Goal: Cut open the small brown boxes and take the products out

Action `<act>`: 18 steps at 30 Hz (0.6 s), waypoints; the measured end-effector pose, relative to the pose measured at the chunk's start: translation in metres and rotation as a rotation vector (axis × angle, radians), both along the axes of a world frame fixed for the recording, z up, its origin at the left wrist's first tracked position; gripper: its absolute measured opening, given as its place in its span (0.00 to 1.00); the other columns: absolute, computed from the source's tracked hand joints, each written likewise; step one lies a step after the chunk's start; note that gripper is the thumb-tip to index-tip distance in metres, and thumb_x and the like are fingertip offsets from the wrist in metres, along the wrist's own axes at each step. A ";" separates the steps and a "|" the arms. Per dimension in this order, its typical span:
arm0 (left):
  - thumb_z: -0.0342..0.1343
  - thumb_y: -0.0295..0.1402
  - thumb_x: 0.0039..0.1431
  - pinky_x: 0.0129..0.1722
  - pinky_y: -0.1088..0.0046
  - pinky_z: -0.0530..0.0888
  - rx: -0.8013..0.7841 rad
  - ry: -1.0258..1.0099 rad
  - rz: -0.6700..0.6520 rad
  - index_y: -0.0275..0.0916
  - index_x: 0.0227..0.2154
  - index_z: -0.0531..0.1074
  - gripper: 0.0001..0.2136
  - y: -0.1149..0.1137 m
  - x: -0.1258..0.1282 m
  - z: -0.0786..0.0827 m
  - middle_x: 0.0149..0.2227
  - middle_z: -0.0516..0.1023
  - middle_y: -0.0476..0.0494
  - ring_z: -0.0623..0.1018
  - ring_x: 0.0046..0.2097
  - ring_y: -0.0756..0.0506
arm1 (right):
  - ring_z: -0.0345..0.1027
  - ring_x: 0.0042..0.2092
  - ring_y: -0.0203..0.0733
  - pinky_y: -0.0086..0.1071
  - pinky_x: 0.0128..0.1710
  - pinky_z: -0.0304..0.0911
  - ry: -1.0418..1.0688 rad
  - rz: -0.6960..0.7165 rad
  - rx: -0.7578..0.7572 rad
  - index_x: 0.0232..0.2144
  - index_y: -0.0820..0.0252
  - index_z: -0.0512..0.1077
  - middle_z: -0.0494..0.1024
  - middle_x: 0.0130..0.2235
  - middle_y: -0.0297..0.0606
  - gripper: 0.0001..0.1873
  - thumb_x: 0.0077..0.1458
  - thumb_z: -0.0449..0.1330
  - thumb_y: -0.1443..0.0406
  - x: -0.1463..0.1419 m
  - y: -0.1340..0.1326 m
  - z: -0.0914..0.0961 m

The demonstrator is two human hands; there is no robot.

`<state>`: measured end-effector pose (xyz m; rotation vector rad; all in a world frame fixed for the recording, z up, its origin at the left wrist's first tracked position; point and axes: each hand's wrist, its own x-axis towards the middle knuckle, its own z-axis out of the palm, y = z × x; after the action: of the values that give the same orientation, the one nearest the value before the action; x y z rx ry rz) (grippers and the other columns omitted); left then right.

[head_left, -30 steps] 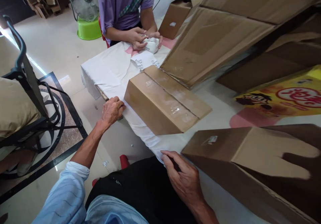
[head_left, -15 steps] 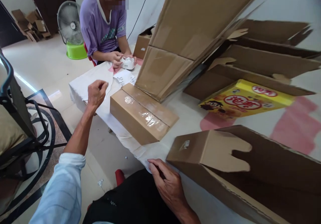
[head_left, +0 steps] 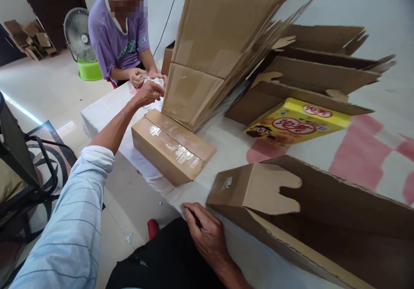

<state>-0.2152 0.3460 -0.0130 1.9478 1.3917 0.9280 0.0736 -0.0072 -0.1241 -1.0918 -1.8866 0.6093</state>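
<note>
My left hand (head_left: 149, 93) is stretched across the table, over a white sheet (head_left: 155, 105) with small printed marks. Its fingers reach forward and look slightly apart, with no object visible in them. A taped brown carton (head_left: 173, 146) lies lengthwise just nearer to me. My right hand (head_left: 205, 233) rests at the table's near edge by my lap, loosely bent, with a gap between thumb and forefinger and nothing seen in it. Right of it stands an open carton (head_left: 233, 190) with a notched flap (head_left: 271, 189).
A person in a purple shirt (head_left: 121, 39) sits across, hands on a white object (head_left: 155, 81) partly hidden by mine. Tall flattened cardboard (head_left: 200, 47) leans behind the carton. A yellow printed box (head_left: 297, 123) and open cartons (head_left: 320, 75) stand right. A fan (head_left: 80, 34) and chair (head_left: 22, 151) are left.
My left hand has moved forward and right, from above the table's left edge to the sheet near the other person's hands. My right hand stays put. The view has shifted slightly.
</note>
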 end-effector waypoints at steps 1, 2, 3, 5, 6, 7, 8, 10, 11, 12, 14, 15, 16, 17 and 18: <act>0.70 0.24 0.62 0.43 0.63 0.80 0.002 -0.014 0.010 0.30 0.29 0.78 0.08 -0.003 -0.002 -0.001 0.20 0.76 0.50 0.78 0.29 0.50 | 0.80 0.32 0.38 0.27 0.36 0.72 -0.007 -0.004 -0.005 0.37 0.56 0.79 0.83 0.31 0.35 0.10 0.70 0.58 0.69 0.000 0.000 -0.001; 0.71 0.24 0.61 0.44 0.62 0.80 0.005 -0.021 0.025 0.29 0.29 0.77 0.08 -0.007 -0.004 -0.001 0.20 0.76 0.49 0.78 0.30 0.50 | 0.80 0.32 0.38 0.27 0.37 0.72 -0.015 -0.008 -0.011 0.37 0.56 0.79 0.83 0.31 0.36 0.11 0.70 0.58 0.68 0.001 -0.001 -0.002; 0.71 0.23 0.61 0.45 0.61 0.80 0.009 -0.018 0.048 0.29 0.28 0.76 0.09 -0.010 -0.005 -0.002 0.21 0.76 0.49 0.79 0.31 0.50 | 0.80 0.33 0.39 0.28 0.37 0.73 -0.024 -0.011 -0.019 0.37 0.56 0.79 0.84 0.32 0.36 0.11 0.71 0.58 0.67 0.001 -0.002 -0.003; 0.65 0.21 0.65 0.43 0.63 0.79 0.005 0.016 0.098 0.30 0.27 0.73 0.11 -0.016 -0.006 -0.003 0.22 0.76 0.49 0.80 0.32 0.50 | 0.80 0.33 0.40 0.29 0.37 0.73 -0.034 -0.017 -0.036 0.37 0.56 0.80 0.84 0.32 0.38 0.11 0.71 0.57 0.66 0.003 -0.004 -0.003; 0.60 0.20 0.67 0.41 0.65 0.78 0.004 0.038 0.125 0.31 0.27 0.73 0.11 -0.019 -0.006 -0.003 0.24 0.77 0.49 0.81 0.32 0.50 | 0.80 0.33 0.40 0.30 0.37 0.73 -0.037 -0.024 -0.043 0.37 0.56 0.80 0.84 0.32 0.38 0.12 0.71 0.57 0.66 0.004 -0.005 -0.002; 0.56 0.19 0.69 0.41 0.66 0.77 0.011 0.048 0.144 0.31 0.29 0.73 0.11 -0.024 -0.007 -0.003 0.27 0.78 0.49 0.81 0.33 0.51 | 0.79 0.32 0.41 0.31 0.37 0.73 -0.045 -0.033 -0.051 0.37 0.56 0.80 0.84 0.31 0.38 0.12 0.71 0.57 0.65 0.004 -0.006 -0.001; 0.55 0.17 0.68 0.41 0.67 0.78 0.037 0.039 0.171 0.32 0.31 0.74 0.10 -0.029 -0.008 -0.003 0.30 0.79 0.49 0.81 0.35 0.51 | 0.79 0.32 0.41 0.32 0.37 0.73 -0.059 -0.041 -0.063 0.37 0.56 0.80 0.84 0.31 0.38 0.12 0.71 0.57 0.64 0.006 -0.007 -0.001; 0.56 0.16 0.66 0.44 0.68 0.79 0.066 0.013 0.218 0.35 0.34 0.75 0.09 -0.047 -0.016 -0.005 0.36 0.82 0.48 0.81 0.40 0.50 | 0.78 0.32 0.42 0.33 0.37 0.73 -0.103 -0.058 -0.087 0.37 0.55 0.80 0.83 0.31 0.39 0.13 0.71 0.56 0.62 0.008 -0.008 0.000; 0.58 0.18 0.66 0.45 0.67 0.80 0.075 -0.002 0.241 0.37 0.36 0.76 0.08 -0.059 -0.022 -0.008 0.38 0.82 0.48 0.81 0.42 0.49 | 0.78 0.32 0.42 0.34 0.37 0.73 -0.127 -0.061 -0.095 0.37 0.55 0.80 0.83 0.31 0.39 0.14 0.71 0.56 0.62 0.009 -0.009 0.000; 0.58 0.20 0.67 0.45 0.67 0.81 0.088 -0.016 0.265 0.39 0.37 0.76 0.07 -0.075 -0.030 -0.011 0.39 0.82 0.49 0.81 0.43 0.49 | 0.77 0.31 0.42 0.34 0.37 0.73 -0.145 -0.061 -0.096 0.37 0.56 0.80 0.83 0.32 0.40 0.14 0.71 0.56 0.62 0.011 -0.009 0.000; 0.60 0.24 0.68 0.42 0.66 0.82 0.161 -0.051 0.338 0.42 0.39 0.78 0.06 -0.115 -0.051 -0.026 0.37 0.81 0.51 0.82 0.41 0.47 | 0.76 0.31 0.41 0.34 0.37 0.72 -0.164 -0.055 -0.070 0.38 0.56 0.80 0.83 0.32 0.39 0.12 0.71 0.56 0.63 0.013 -0.010 0.000; 0.59 0.27 0.69 0.42 0.67 0.81 0.195 -0.064 0.380 0.42 0.40 0.78 0.04 -0.138 -0.062 -0.038 0.36 0.79 0.51 0.84 0.40 0.47 | 0.75 0.30 0.41 0.34 0.36 0.71 -0.170 -0.048 -0.049 0.38 0.56 0.79 0.82 0.31 0.38 0.11 0.71 0.57 0.64 0.013 -0.011 0.001; 0.60 0.30 0.70 0.41 0.67 0.81 0.207 -0.079 0.440 0.42 0.41 0.78 0.03 -0.164 -0.074 -0.054 0.35 0.78 0.51 0.84 0.39 0.47 | 0.74 0.30 0.40 0.33 0.36 0.70 -0.177 -0.037 -0.028 0.39 0.57 0.79 0.81 0.31 0.37 0.10 0.71 0.57 0.65 0.014 -0.011 0.001; 0.61 0.34 0.70 0.40 0.68 0.80 0.194 -0.099 0.494 0.42 0.42 0.79 0.04 -0.192 -0.085 -0.072 0.34 0.78 0.51 0.83 0.38 0.48 | 0.73 0.29 0.40 0.33 0.35 0.70 -0.190 -0.024 -0.010 0.40 0.57 0.79 0.80 0.31 0.37 0.09 0.70 0.58 0.66 0.014 -0.011 0.002; 0.61 0.37 0.70 0.39 0.70 0.80 0.174 -0.126 0.541 0.43 0.43 0.79 0.05 -0.220 -0.094 -0.094 0.34 0.79 0.50 0.82 0.37 0.48 | 0.73 0.30 0.40 0.33 0.36 0.70 -0.212 -0.009 0.006 0.41 0.57 0.78 0.80 0.32 0.37 0.07 0.70 0.59 0.66 0.014 -0.011 0.002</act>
<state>-0.3092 0.1255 -0.1066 1.6130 1.8533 1.4299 0.0876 -0.0187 -0.1217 -1.1988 -2.0612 0.4983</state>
